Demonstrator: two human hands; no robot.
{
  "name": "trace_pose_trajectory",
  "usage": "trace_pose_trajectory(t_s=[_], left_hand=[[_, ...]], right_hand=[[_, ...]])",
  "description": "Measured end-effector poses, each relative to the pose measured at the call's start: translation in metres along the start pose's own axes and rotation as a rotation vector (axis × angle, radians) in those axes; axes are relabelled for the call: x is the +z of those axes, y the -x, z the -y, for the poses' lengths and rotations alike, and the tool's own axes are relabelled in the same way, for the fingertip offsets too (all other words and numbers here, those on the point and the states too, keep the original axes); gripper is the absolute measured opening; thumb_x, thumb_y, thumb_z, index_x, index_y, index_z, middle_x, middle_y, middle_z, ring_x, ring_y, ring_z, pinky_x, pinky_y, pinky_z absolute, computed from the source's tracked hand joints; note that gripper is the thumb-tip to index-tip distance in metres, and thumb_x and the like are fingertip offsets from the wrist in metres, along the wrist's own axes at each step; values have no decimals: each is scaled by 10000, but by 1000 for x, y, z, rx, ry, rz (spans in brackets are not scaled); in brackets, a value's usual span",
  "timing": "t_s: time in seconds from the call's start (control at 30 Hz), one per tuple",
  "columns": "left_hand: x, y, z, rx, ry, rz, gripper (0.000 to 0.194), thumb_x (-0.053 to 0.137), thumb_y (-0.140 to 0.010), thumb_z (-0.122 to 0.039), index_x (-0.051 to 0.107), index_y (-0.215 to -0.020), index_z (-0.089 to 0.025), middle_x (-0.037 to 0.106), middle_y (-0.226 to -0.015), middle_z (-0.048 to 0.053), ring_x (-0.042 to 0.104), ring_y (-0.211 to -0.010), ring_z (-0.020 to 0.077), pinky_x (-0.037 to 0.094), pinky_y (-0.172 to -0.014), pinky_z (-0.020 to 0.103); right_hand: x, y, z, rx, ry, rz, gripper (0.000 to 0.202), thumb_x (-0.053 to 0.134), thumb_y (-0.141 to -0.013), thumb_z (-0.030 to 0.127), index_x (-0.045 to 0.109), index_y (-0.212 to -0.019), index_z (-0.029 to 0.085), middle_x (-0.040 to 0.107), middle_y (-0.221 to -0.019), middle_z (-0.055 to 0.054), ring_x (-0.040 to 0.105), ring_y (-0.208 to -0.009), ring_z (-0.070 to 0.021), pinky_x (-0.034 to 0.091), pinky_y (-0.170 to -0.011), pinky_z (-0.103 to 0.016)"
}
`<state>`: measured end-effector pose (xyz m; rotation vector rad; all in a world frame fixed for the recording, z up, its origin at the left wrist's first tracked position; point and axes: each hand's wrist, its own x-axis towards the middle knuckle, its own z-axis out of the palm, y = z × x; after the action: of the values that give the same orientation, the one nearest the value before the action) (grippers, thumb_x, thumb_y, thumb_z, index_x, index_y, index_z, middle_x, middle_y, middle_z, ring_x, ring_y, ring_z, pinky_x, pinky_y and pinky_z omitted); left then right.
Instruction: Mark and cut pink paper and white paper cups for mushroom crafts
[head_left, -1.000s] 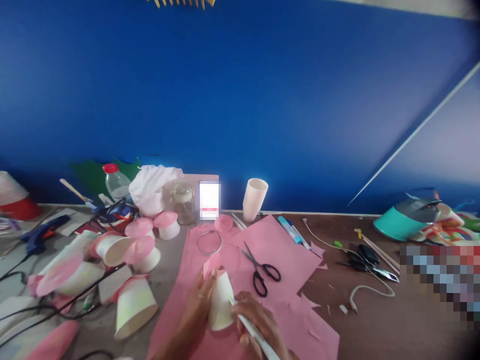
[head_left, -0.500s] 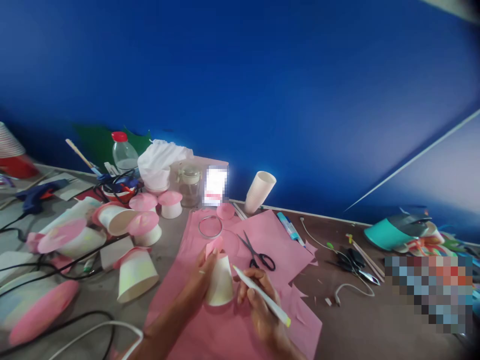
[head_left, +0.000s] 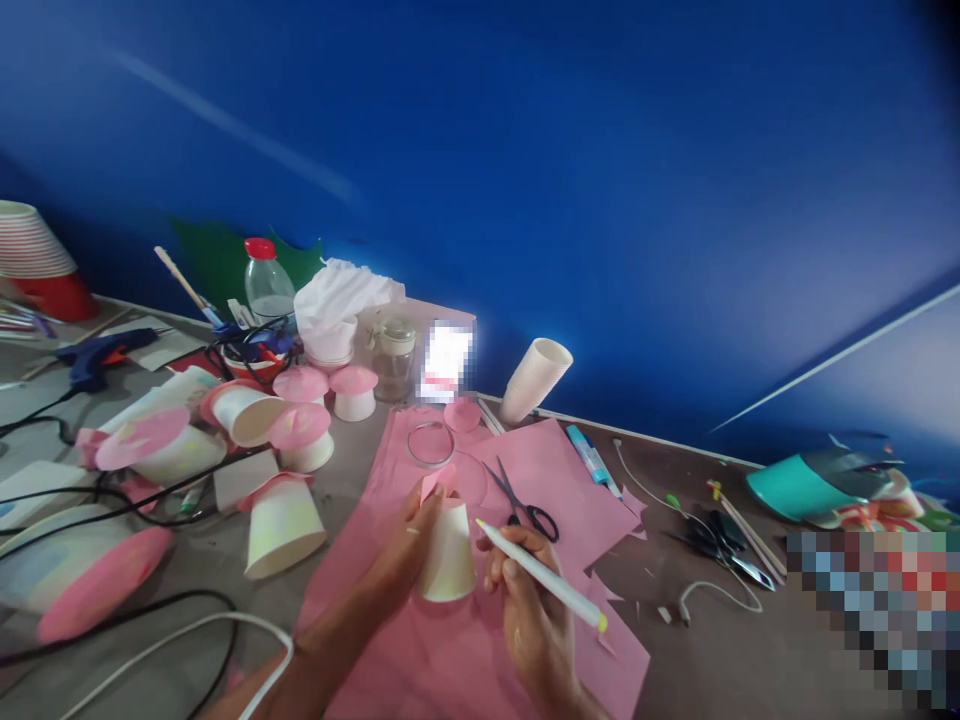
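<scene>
Paper, likely light, stiffish, easily dented: my left fingers (head_left: 427, 515) hold the cup (head_left: 448, 560) over the pink sheet (head_left: 431, 665), near its flap (head_left: 439, 482); the narrow end should bear gripping best. My right fingers (head_left: 517, 582) clasp the marker (head_left: 551, 580), its tip on the cup a second ago, now apart.

Cup (head_left: 448, 562) over paper (head_left: 442, 660), scissors (head_left: 520, 503) right, jar (head_left: 394, 367) behind left
</scene>
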<state>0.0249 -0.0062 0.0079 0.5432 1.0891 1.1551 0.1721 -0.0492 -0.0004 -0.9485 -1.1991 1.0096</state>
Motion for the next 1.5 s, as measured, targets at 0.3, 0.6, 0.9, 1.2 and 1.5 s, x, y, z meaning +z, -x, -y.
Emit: trace_pose_trajectory(t_s=[0.3, 0.6, 0.9, 1.2, 1.5], left_hand=[[7, 5, -9, -24, 21, 18, 651, 725, -709, -675, 628, -1110, -172, 679, -654, 1, 633, -539, 176, 505, -498, 268], [1, 1, 1, 10, -4, 0, 660, 714, -706, -699, 651, -1072, -153, 679, -646, 9, 615, -529, 163, 465, -489, 251], [2, -1, 4, 7, 16, 36, 588, 671, -757, -673, 640, -1032, -155, 725, -702, 48, 645, -544, 197, 465, -502, 288], [4, 4, -3, -5, -18, -7, 472, 660, -767, -622, 645, -904, -170, 700, -646, 29, 614, -530, 178, 471, -507, 288], [4, 4, -4, -26, -8, -1, 467, 665, -784, -586, 626, -1008, -178, 705, -672, 14, 632, -541, 175, 491, -516, 279]], right_hand=[[1, 13, 1, -137, 35, 28, 175, 519, -1017, 341, 661, -1104, 289, 618, -718, 23, 583, -606, -149, 546, -615, -282], [3, 6, 8, -324, 132, 158, 245, 471, -1019, 385, 659, -1132, 277, 644, -745, -4, 630, -704, -194, 574, -663, -322], [4, 7, 5, -286, 133, 161, 244, 444, -1021, 404, 658, -1085, 305, 613, -712, 9, 612, -647, -198, 550, -614, -320], [-4, 12, -10, -242, 136, 165, 235, 455, -1008, 352, 657, -1121, 309, 624, -770, 6, 616, -696, -183, 556, -621, -292], [-3, 11, -7, -278, 193, 122, 201, 492, -994, 324, 667, -1091, 309, 655, -790, 7, 652, -799, -206, 579, -748, -337]])
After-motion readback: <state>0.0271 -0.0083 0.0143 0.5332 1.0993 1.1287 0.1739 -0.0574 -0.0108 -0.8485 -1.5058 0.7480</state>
